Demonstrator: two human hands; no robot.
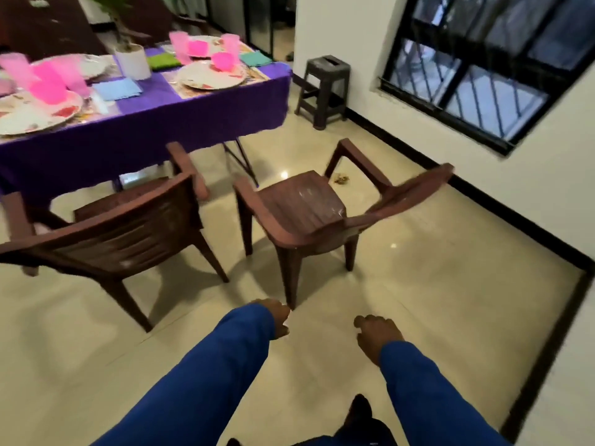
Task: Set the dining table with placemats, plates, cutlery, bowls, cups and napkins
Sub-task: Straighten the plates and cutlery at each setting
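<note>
Hanging low over the tiled floor (434,284), the left hand (277,318) and the right hand (377,335) both come out of blue sleeves, each with fingers loosely curled; neither grip holds anything. They are well apart from the set surface (206,104), which stands at the upper left under a purple cloth.

On that surface, a patterned plate (211,79) near the right end carries a pink bowl (222,61); behind it stand two pink cups (179,46), another pink bowl and a further plate. A teal napkin (256,58) and a green napkin (163,61) lie beside these. At the left end a larger plate (35,115) holds a blurred pink bowl (48,88), with a light blue napkin (117,88) just beside it. A white plant pot (133,62) stands between the two ends.

Two brown plastic armchairs face the surface: one (109,233) tucked partly under the cloth, the other (306,204) pulled out and turned. A dark plastic stool (323,88) stands by the wall below a barred window (483,66).
</note>
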